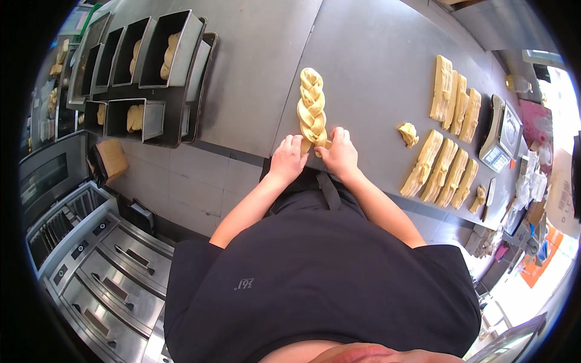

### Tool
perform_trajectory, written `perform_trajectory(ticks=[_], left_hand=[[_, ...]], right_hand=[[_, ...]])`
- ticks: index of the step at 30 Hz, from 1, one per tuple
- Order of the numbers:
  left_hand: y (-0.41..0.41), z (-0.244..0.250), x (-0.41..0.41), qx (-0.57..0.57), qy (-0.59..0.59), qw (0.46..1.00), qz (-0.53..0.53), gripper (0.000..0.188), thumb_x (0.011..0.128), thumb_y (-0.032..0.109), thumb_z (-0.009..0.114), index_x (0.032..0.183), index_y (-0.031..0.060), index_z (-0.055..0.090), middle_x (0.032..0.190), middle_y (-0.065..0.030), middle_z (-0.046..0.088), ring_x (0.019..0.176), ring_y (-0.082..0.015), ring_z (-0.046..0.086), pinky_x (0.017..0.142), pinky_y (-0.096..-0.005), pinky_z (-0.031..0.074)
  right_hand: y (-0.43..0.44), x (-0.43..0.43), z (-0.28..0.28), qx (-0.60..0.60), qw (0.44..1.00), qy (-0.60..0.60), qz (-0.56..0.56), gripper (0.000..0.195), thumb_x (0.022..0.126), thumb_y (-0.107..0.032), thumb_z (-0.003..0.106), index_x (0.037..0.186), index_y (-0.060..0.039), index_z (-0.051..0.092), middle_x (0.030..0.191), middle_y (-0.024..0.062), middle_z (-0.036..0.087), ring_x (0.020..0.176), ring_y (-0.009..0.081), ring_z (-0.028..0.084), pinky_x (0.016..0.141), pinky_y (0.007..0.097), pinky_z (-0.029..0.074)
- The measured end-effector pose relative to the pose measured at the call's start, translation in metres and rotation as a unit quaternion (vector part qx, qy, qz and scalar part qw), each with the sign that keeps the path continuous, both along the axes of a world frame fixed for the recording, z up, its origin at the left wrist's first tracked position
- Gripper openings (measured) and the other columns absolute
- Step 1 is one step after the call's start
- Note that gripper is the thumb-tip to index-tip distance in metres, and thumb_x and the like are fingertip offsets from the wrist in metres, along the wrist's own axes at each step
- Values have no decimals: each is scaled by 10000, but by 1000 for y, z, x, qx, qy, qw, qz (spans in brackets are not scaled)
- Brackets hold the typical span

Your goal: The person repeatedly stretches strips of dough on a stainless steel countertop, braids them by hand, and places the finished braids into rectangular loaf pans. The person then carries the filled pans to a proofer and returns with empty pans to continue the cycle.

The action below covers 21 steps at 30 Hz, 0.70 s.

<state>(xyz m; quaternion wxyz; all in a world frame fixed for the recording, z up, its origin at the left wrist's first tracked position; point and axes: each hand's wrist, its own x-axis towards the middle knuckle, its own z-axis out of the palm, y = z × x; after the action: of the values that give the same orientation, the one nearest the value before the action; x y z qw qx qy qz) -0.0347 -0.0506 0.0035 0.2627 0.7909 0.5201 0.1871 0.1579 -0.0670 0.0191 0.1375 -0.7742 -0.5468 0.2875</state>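
Observation:
A braided loaf of yellow dough (312,104) lies lengthwise on the steel worktable (363,59), its near end close to the table's front edge. My left hand (289,156) grips a loose strand at the left of that near end. On the other side my right hand (338,152) pinches strand ends, thumb low and fingers curled over the dough. The upper part of the braid is closely woven; the strand tips are partly hidden by my fingers.
Several dough strips (439,170) lie in two groups at the right, near a small dough lump (409,134), a digital scale (500,131) and a knife (489,198). Loaf tins (174,50), some holding dough, stand on dark trays at the left. A deck oven (109,281) is behind, lower left.

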Motion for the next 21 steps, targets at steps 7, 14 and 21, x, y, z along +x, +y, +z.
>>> perform_trajectory(ticks=[7,14,21], left_hand=[[6,4,15,-484,-329,781,218,273,994,189,837,1049,49,608,974,-41,697,857,-131,704,746,-291,616],[-3,20,32,-507,-400,723,245,327,1093,327,705,1066,2,683,1025,-96,747,836,-154,737,723,-300,631],[57,11,16,-482,-326,773,251,542,1136,543,536,1075,33,707,1078,-103,749,914,-203,741,768,-360,616]], right_hand=[[3,11,-17,-144,984,107,-7,331,897,-234,831,1069,4,679,1014,191,720,944,326,716,878,422,576],[-15,18,-21,-145,863,441,-199,372,989,-248,816,1164,19,628,1119,76,712,1013,159,686,908,346,576],[12,32,24,-77,771,562,-290,432,1015,-52,755,1427,42,666,1281,119,764,1020,189,759,913,339,625]])
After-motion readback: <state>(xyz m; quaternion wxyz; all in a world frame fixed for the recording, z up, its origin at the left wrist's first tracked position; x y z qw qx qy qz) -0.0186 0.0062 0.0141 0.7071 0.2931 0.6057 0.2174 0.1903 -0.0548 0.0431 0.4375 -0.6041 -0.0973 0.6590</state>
